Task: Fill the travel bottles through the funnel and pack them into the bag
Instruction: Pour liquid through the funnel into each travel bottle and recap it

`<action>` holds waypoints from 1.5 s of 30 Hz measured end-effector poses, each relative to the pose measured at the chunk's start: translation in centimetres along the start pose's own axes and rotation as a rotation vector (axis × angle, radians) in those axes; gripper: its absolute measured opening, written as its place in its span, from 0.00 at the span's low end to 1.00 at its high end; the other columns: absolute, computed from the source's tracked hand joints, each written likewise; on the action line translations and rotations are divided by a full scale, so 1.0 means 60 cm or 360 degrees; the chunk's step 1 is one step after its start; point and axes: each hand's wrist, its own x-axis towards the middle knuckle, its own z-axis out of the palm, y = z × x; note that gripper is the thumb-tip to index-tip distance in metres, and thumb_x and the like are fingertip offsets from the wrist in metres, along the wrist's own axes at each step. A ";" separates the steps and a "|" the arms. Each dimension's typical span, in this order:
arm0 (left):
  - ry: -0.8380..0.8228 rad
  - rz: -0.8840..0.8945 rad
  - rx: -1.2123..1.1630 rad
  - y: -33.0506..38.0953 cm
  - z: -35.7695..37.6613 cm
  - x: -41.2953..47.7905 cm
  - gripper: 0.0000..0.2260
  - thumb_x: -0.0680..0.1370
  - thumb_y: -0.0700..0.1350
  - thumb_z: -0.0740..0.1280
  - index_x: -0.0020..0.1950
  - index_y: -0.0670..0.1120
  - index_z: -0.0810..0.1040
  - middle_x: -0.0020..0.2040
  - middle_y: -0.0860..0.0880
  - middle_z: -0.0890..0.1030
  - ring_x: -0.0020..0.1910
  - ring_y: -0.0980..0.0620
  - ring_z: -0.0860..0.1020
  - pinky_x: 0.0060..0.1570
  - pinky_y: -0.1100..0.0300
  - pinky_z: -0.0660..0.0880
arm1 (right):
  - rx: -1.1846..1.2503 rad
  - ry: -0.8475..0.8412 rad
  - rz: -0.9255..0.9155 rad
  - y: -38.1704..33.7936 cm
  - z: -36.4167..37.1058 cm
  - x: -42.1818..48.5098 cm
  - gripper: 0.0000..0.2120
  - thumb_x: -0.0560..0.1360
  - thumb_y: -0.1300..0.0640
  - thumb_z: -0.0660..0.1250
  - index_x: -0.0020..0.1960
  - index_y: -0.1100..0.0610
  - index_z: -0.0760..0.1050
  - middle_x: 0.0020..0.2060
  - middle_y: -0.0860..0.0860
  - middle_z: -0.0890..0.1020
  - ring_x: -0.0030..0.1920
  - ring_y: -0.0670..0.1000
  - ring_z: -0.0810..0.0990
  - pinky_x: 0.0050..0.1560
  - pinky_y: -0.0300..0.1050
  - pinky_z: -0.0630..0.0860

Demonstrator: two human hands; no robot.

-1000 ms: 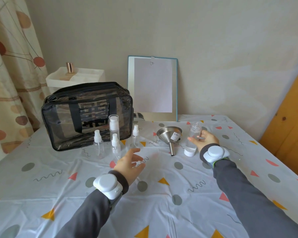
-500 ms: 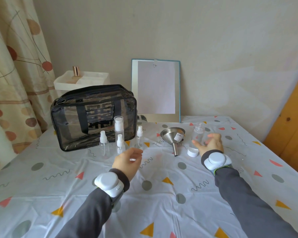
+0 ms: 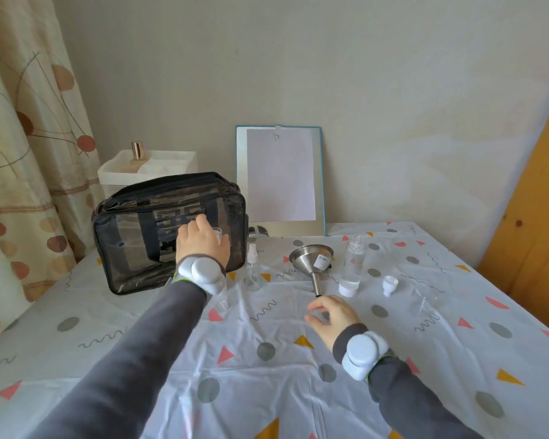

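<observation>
Beige, brown-spotted curtain (image 3: 19, 153) hangs beyond the left edge of the table (image 3: 267, 391), which wears a white cloth with grey dots and coloured triangles. At the far left corner stands the clear plastic bag with black trim (image 3: 130, 248). Behind it is a white tray (image 3: 159, 163) holding a copper-coloured cap (image 3: 137, 150).

My left hand (image 3: 200, 242) reaches out in front of the bag, back up, fingers curled over the tall clear bottle with a clear cap (image 3: 217, 232). The cap shows between forefinger and thumb, so I have hold of its top, though my fingertips are hidden. Under my wrist the base of another clear bottle (image 3: 223, 299) shows. Just right of it stands a small clear spray bottle with a white top (image 3: 252, 270), apart from my hand.

Against the wall at the far edge leans a blue-framed board with a white sheet (image 3: 279, 175). Near the middle of the far edge the stainless steel funnel (image 3: 313, 264) lies tilted, its spout towards me. My right hand (image 3: 333, 315) hovers over the cloth just nearer than that spout, fingers loosely bent, holding nothing.

Right of the funnel stands a clear bottle with liquid low in it (image 3: 353, 264), with a white round cap (image 3: 347, 289) at its foot. Further right are a small white funnel-shaped piece (image 3: 390, 285) and a clear piece (image 3: 423, 304) I cannot make out. An orange-brown wooden panel (image 3: 536, 217) stands past the right edge.
</observation>
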 end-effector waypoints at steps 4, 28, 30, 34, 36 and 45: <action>-0.0232 -0.0198 0.0175 0.001 0.012 0.029 0.22 0.76 0.54 0.63 0.63 0.41 0.65 0.60 0.39 0.75 0.62 0.40 0.69 0.47 0.52 0.65 | -0.0042 -0.0012 -0.0001 -0.002 -0.004 -0.001 0.08 0.75 0.58 0.65 0.52 0.59 0.77 0.54 0.53 0.76 0.57 0.51 0.74 0.56 0.35 0.66; 0.0080 0.0338 -0.1301 0.039 -0.090 -0.050 0.13 0.72 0.51 0.71 0.55 0.54 0.74 0.48 0.59 0.78 0.47 0.66 0.77 0.48 0.72 0.73 | 0.0508 0.0139 -0.0091 -0.062 -0.028 0.013 0.04 0.75 0.55 0.65 0.48 0.52 0.78 0.43 0.41 0.76 0.46 0.36 0.75 0.46 0.26 0.67; -0.0063 0.0339 -0.1354 0.046 -0.089 -0.076 0.13 0.72 0.48 0.72 0.54 0.50 0.75 0.44 0.60 0.78 0.41 0.70 0.77 0.40 0.77 0.72 | 0.0735 0.0186 -0.0139 -0.086 -0.037 0.005 0.02 0.75 0.54 0.65 0.46 0.49 0.76 0.41 0.37 0.77 0.42 0.30 0.74 0.41 0.20 0.66; -0.0315 0.0347 -0.1337 0.049 -0.059 -0.129 0.13 0.69 0.47 0.74 0.52 0.52 0.76 0.45 0.58 0.79 0.44 0.63 0.78 0.44 0.73 0.75 | 0.0956 0.0089 -0.0327 -0.122 -0.046 -0.017 0.05 0.74 0.51 0.66 0.47 0.41 0.73 0.44 0.38 0.79 0.47 0.34 0.76 0.46 0.25 0.71; -0.0388 0.0320 -0.1405 0.048 -0.043 -0.143 0.13 0.69 0.46 0.74 0.50 0.54 0.76 0.45 0.58 0.79 0.45 0.60 0.79 0.44 0.71 0.76 | 0.0890 0.0015 -0.0388 -0.127 -0.045 -0.025 0.09 0.72 0.51 0.69 0.47 0.39 0.72 0.44 0.38 0.79 0.46 0.34 0.77 0.45 0.27 0.72; -0.0650 0.0238 -0.1520 0.046 -0.010 -0.179 0.21 0.66 0.45 0.76 0.55 0.60 0.74 0.52 0.58 0.78 0.51 0.58 0.78 0.46 0.70 0.75 | 0.0775 -0.0010 -0.0211 -0.102 -0.027 -0.027 0.16 0.66 0.56 0.76 0.48 0.44 0.74 0.41 0.40 0.80 0.43 0.43 0.80 0.43 0.30 0.75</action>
